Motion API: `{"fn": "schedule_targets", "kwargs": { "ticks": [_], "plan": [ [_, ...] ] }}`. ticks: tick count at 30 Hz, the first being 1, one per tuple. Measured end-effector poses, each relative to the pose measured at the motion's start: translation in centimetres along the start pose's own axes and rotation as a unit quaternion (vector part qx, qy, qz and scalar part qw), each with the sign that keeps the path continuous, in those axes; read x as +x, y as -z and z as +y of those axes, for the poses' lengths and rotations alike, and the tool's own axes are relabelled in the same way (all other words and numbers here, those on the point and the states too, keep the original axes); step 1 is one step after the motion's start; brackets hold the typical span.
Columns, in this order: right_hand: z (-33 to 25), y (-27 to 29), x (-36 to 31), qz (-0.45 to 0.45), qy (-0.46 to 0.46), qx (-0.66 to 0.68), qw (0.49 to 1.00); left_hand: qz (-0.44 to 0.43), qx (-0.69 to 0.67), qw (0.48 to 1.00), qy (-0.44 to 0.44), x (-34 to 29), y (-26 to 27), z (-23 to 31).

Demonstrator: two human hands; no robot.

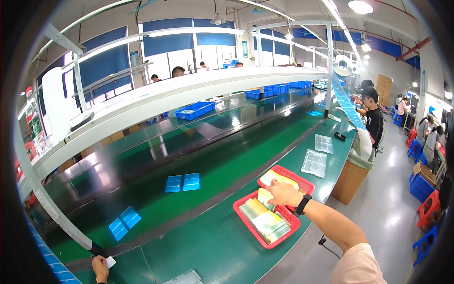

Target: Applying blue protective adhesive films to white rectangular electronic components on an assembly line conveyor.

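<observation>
My right hand (282,193), with a black band on its wrist, reaches over two red baskets at the table's right edge. Its fingers are closed on a yellow-and-white packet (266,199) above the nearer red basket (242,218). That basket holds stacks of flat yellow, green and white packets (265,218). In the farther red basket (308,184) lie more yellow and white pieces, partly covered by the hand. At the lower left, my left hand (100,269) pinches a small white card (110,261) beside a post foot.
Blue sheet pairs (182,182) (125,223) lie on the green belt. Clear plastic trays (313,163) sit beyond the baskets; another (185,278) is at the near edge. A white shelf (198,85) spans the line. A cardboard box (350,180) and a co-worker (373,113) are at right.
</observation>
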State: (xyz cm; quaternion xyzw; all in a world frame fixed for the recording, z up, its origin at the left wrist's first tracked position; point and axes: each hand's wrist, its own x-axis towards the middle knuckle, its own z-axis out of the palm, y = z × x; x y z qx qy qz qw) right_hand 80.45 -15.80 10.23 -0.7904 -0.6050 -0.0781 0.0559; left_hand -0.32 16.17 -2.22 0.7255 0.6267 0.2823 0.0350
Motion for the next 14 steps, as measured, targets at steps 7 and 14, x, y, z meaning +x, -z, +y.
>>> {"fn": "schedule_targets", "kwargs": {
  "ticks": [7, 14],
  "plan": [
    [-2.4, -0.1, 0.5, -0.011, -0.038, 0.073, 0.997, 0.002, 0.018, 0.999, -0.049, 0.0, -1.0, -0.3],
    [-2.2, -2.1, 0.8, -0.026, -0.080, 0.074, 0.994, 0.024, 0.027, 0.997, -0.067, 0.1, -2.7, -1.0]
  ]
}}
